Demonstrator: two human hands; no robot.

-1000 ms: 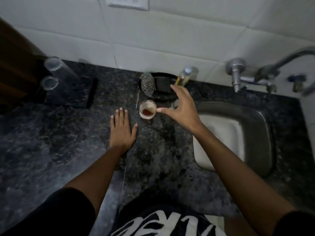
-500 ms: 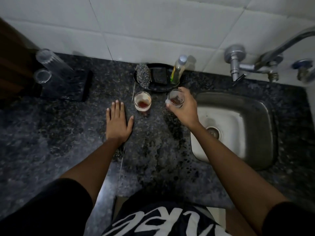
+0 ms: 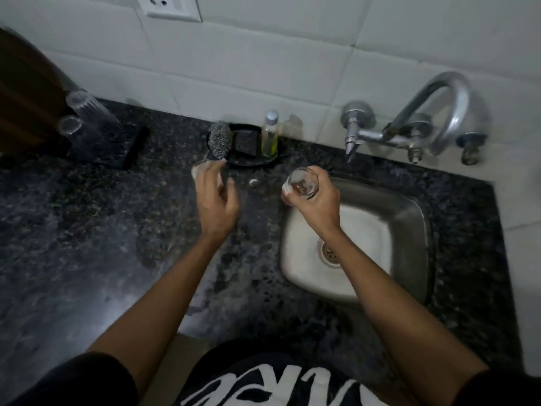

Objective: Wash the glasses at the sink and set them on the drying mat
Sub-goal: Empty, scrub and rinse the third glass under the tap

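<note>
Plenty of open dark speckled granite counter (image 3: 96,230) on the left side. Back edge is crowded tho: black round tray (image 3: 248,162) w/ steel scrubber (image 3: 219,139) + clear oil-yellow bottle (image 3: 270,133). Curved chrome tap (image 3: 433,112) overhangs the steel sink (image 3: 409,218).

The worktop (image 3: 87,230) is dark speckled polished stone with a dull sheen. The sink (image 3: 409,218) is brushed steel, the tap (image 3: 448,92) shiny metal. Wall tiles (image 3: 263,54) are glossy white. The glass (image 3: 303,183) is clear; the scrubber (image 3: 219,139) is rough wire mesh.
</note>
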